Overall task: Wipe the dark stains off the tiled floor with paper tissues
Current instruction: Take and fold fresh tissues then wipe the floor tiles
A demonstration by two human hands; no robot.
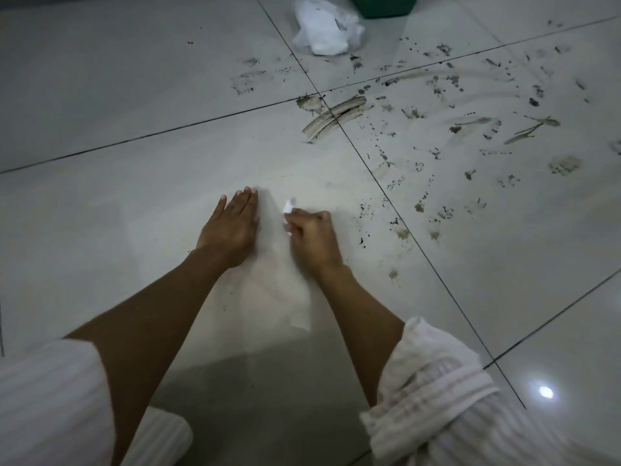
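Nearest: rolled white sleeves [433, 391] at bottom edge, both forearms reaching fwd over the tiled floor [134, 183]. A paper tissue [279, 280] lies flat on the floor between the hands, running from near the wrists up to the fingertips. Left hand [232, 230] is spread flat, fingers straight, pressing the tissue's left edge. Right hand [312, 237] has fingers curled, pinching a raised bit of the tissue's right top edge.

Step, as I read it: tissue being laid out or folded, prob. prep for wiping, not on dirt yet. Tile under it looks mostly clean.

Next move likely needs sliding the tissue right and fwd w/ downward pressure: dark stains [437, 129] start just right of the right hand and spread well beyond.

Far: crumpled white tissues/plastic [326, 28], green container [383, 6] behind.
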